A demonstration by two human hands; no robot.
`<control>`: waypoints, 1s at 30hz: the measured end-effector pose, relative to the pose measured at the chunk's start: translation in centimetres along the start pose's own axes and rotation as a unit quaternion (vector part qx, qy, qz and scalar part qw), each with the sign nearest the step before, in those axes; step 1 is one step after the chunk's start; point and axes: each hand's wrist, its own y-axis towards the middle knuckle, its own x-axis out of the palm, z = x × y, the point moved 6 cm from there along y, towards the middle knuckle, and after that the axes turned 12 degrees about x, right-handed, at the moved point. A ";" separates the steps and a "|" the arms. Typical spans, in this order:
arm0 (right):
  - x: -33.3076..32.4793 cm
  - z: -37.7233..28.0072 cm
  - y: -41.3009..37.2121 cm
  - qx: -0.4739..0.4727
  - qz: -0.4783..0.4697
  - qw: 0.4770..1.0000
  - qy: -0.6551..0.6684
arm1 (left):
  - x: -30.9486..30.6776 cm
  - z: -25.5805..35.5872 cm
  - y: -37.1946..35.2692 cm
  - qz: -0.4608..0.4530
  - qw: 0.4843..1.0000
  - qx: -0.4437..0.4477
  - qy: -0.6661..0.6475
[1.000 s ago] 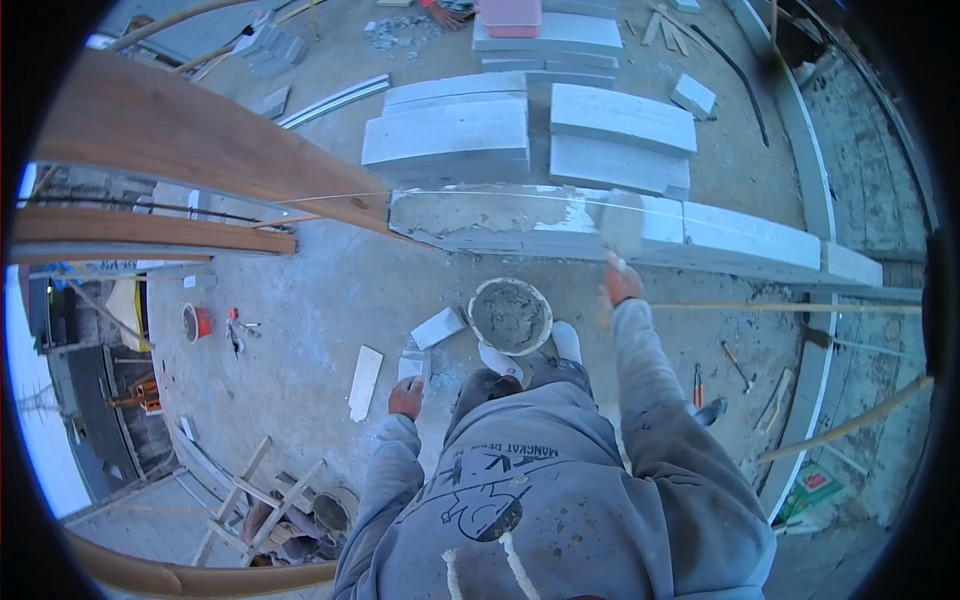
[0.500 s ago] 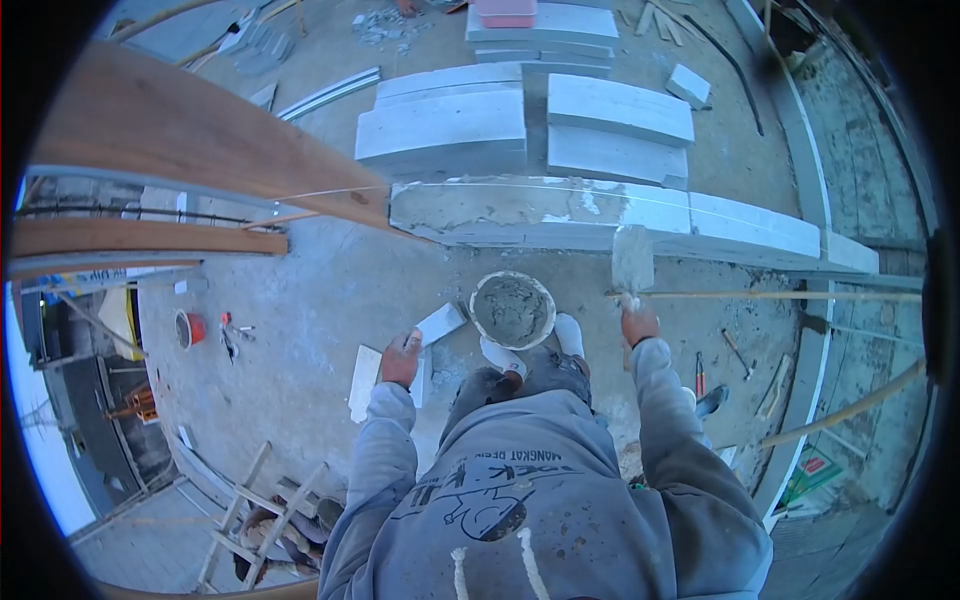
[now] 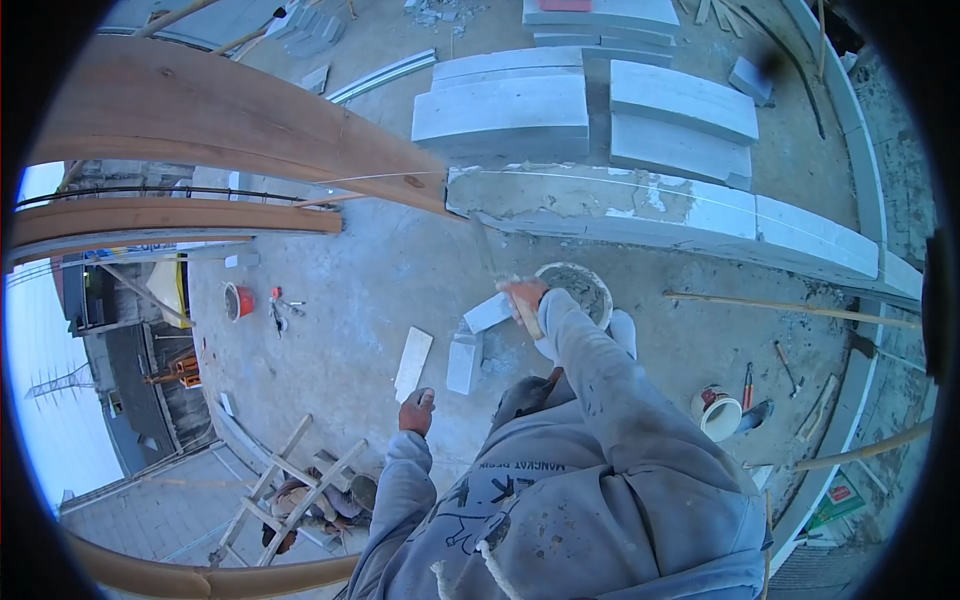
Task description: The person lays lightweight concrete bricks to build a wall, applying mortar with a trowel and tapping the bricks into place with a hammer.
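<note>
One hand, the right hand [image 3: 525, 298], is wrapping its fingers around a trowel [image 3: 529, 319] beside a bucket [image 3: 606, 294]. The left hand [image 3: 417, 411] is hovering near a slab [image 3: 413, 364], its fingers too small to read.

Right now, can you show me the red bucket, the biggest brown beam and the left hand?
Red bucket [image 3: 246, 302]: head view, its red outer side.
Biggest brown beam [image 3: 240, 120]: head view, its broad face.
Left hand [image 3: 416, 412]: head view, middle of the hand.

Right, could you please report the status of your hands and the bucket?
Right hand holding trowel, blade blurred. Left hand apparently empty, near thin slab. Mortar bucket partly behind right sleeve; white block nearby.
</note>
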 end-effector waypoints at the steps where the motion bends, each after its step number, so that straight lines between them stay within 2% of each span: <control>1: 0.2 0.1 -0.2 0.001 -0.001 1.000 -0.001 | -0.3 -1.4 -0.3 -0.001 1.000 -0.015 0.005; 3: -0.8 -0.8 -1.1 -0.005 0.047 0.999 0.011 | 0.2 -2.5 -0.4 -0.001 1.000 -0.018 0.008; 6: -4.7 0.6 1.6 -0.007 0.047 0.999 -0.007 | 1.6 -1.7 -0.3 -0.033 0.997 -0.049 0.053; 7: -5.1 -0.8 -3.5 -0.013 0.099 0.993 -0.067 | 2.4 -0.7 -0.3 -0.034 0.999 -0.026 0.032; 18: -16.9 0.3 -14.9 0.036 0.113 0.992 -0.051 | 9.5 13.9 4.3 -0.050 0.993 0.109 0.011; 20: -19.3 1.2 -16.1 0.035 0.103 0.993 -0.046 | 10.7 15.8 4.2 -0.093 0.988 0.109 0.053; 25: -24.2 2.6 -19.7 0.040 0.104 0.993 -0.030 | 13.7 13.3 4.8 -0.095 0.982 0.137 0.093; 27: -25.7 3.5 -20.4 0.046 0.116 0.991 -0.038 | 14.4 11.8 4.6 -0.087 0.990 0.083 0.069; 30: -26.2 3.9 -23.1 0.041 0.099 0.994 -0.029 | 14.8 12.2 3.7 -0.096 0.991 0.070 0.065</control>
